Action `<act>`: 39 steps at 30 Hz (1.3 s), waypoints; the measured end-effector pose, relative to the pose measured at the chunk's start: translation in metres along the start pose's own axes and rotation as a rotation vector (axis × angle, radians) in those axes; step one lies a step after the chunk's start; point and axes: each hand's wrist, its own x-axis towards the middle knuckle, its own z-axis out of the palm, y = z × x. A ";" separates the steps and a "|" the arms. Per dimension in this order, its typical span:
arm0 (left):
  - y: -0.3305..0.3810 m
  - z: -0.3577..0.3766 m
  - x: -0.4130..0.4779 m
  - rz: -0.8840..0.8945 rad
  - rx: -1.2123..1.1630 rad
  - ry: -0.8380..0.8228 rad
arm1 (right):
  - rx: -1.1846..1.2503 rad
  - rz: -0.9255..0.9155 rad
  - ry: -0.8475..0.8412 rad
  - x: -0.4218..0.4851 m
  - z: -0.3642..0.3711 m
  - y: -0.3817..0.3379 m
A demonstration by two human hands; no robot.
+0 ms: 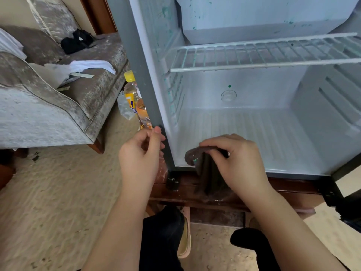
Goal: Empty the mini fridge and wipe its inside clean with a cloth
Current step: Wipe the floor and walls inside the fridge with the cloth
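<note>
Fridge wiping looks to be the step in hand. The mini fridge [254, 90] stands open with nothing on its wire shelf [254, 53] or ribbed floor. Green specks [166, 12] mark its left wall and upper compartment. To do it well, I would press flat and run along the floor ribs, then scrub those specks and each bar of the shelf. Two bottles [131, 92] stand on the room's floor just beside the left wall.

The left hand [140, 153] sits just outside the front left corner with fingers curled and thumb at the grey frame. I cannot tell whether it grasps anything. The right hand [238, 159] clutches the dark cloth [192, 156] at that corner, part of it bunched under the fingers and part hanging over the front lip.
</note>
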 end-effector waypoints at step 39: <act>0.000 0.006 0.019 0.032 -0.195 0.121 | 0.303 0.383 0.437 0.118 0.057 0.011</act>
